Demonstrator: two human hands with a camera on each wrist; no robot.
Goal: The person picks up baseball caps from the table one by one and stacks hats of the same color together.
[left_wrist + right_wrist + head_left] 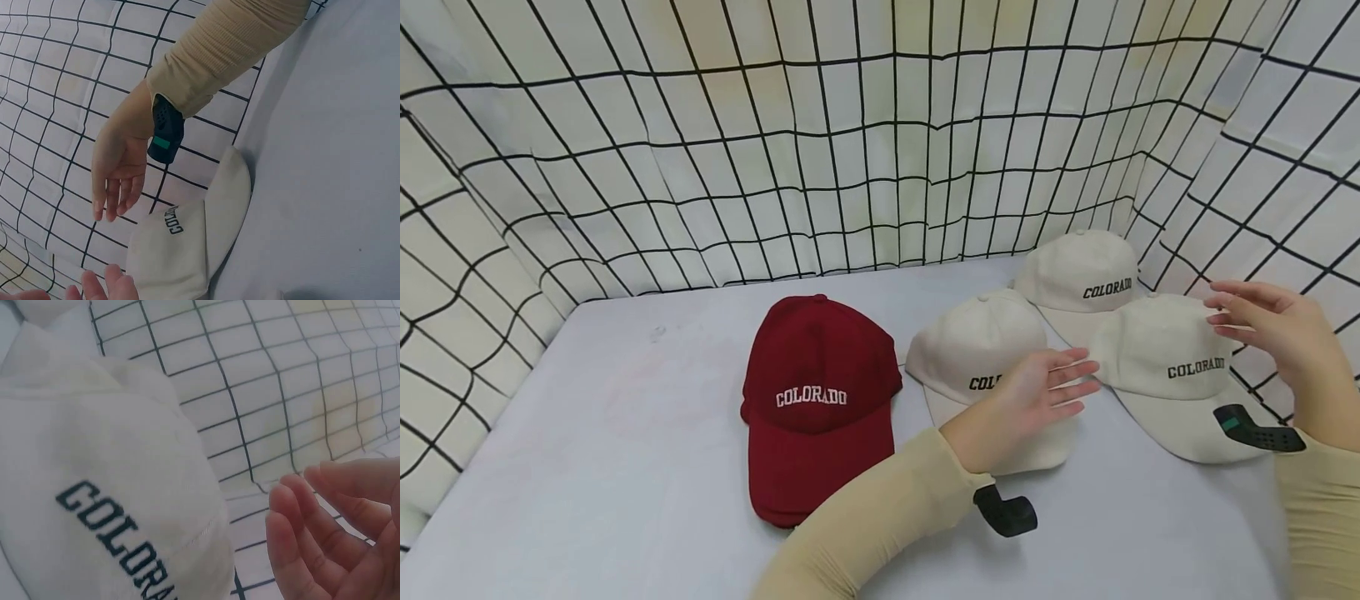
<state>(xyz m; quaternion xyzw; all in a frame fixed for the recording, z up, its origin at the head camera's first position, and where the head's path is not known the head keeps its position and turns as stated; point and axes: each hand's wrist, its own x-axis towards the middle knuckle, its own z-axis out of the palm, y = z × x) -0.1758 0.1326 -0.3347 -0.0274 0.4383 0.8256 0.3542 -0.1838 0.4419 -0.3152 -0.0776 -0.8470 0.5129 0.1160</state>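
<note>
Both hands are held out around a cream cap lettered COLORADO at the right, their fingers fairly straight and nothing gripped. My left hand is at its left side and overlaps a second cream cap, partly covering that cap's lettering. At the other side my right hand has its fingertips by the crown. In the right wrist view a gap shows between the cap crown and the fingers. The left wrist view shows the right hand above the cap.
A dark red COLORADO cap lies left of the cream ones. Behind them sits a third cream cap near the back corner. White cloth covers the surface, and black-grid fabric walls rise at the back and sides.
</note>
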